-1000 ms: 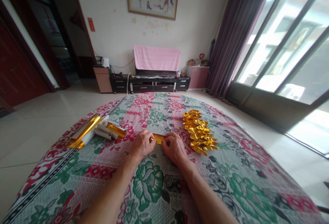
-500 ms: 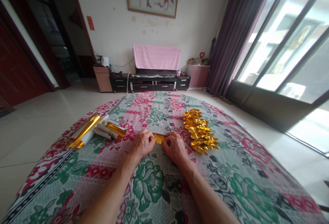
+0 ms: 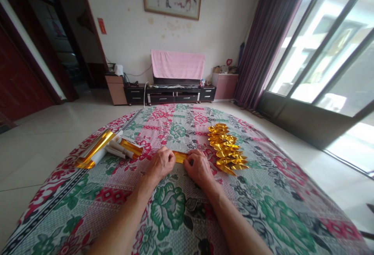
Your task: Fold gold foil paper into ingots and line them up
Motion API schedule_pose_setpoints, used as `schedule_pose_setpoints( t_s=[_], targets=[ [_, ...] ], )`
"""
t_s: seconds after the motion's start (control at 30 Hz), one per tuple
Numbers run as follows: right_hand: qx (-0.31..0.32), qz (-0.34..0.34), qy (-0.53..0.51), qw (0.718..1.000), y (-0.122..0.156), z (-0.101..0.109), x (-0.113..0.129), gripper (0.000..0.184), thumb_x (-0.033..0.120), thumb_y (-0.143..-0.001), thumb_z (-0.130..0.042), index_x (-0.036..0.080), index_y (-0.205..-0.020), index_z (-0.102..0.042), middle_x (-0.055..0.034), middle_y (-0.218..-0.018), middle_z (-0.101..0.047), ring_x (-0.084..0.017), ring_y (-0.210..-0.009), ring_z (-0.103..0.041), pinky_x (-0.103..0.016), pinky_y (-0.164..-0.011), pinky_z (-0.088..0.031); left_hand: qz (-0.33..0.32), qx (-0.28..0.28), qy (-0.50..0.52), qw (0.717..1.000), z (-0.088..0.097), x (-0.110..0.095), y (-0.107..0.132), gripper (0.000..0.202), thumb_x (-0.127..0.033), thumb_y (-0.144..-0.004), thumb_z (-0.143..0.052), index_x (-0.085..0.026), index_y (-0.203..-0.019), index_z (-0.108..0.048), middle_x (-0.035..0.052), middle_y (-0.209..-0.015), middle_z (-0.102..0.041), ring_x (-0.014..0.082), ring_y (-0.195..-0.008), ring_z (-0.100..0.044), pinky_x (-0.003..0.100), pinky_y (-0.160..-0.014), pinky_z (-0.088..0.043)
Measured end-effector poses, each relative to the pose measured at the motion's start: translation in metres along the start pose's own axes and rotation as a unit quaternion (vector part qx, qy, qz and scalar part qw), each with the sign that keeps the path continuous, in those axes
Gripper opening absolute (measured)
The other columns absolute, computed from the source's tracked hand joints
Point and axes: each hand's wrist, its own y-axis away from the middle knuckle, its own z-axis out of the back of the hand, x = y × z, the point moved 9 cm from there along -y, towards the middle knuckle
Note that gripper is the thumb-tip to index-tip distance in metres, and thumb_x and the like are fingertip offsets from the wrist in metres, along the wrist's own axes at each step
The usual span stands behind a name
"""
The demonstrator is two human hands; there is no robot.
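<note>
Between my two hands a strip of gold foil paper (image 3: 180,157) lies level, close to the tablecloth. My left hand (image 3: 160,163) is closed on its left end, thumb and fingers pinched together. At the other end my right hand (image 3: 200,166) pinches the foil with curled fingers. Both ends of the strip are hidden by the hands. To the right of my right hand stands a row of folded gold foil pieces (image 3: 227,148), pointed at the ends and nested together. Left of my left hand are loosely curled gold foil sheets (image 3: 97,148) with white backs.
A round table under a flowered cloth (image 3: 168,208) fills the foreground. Beyond it stand a low black cabinet (image 3: 173,96) and a screen draped with a pink towel (image 3: 178,64). A purple curtain (image 3: 271,36) and glass doors are on the right.
My left hand has shifted very slightly left along the foil strip, and its fingers have curled in tighter. My right hand stays in place. The foil pieces on the table are unmoved.
</note>
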Motion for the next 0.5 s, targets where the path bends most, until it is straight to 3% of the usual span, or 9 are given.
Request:
schedule_pose_setpoints(
  t_s=[0.5],
  targets=[
    [-0.002,-0.010,-0.003,1.000,0.0008,-0.0010,-0.0027,0.016,0.019,-0.073,-0.057,0.019,-0.058,-0.061,-0.0033,-0.090,-0.064,-0.015,-0.083,-0.057,-0.028,-0.083,-0.040,0.014,0.000,0.002,1.000,-0.0017,0.0030,0.0009,0.014,-0.015,-0.076,-0.048,-0.017,-0.065,-0.056,0.0024,-0.072,-0.053,0.0130,-0.072,-0.052,0.024,-0.069,-0.040]
  ],
)
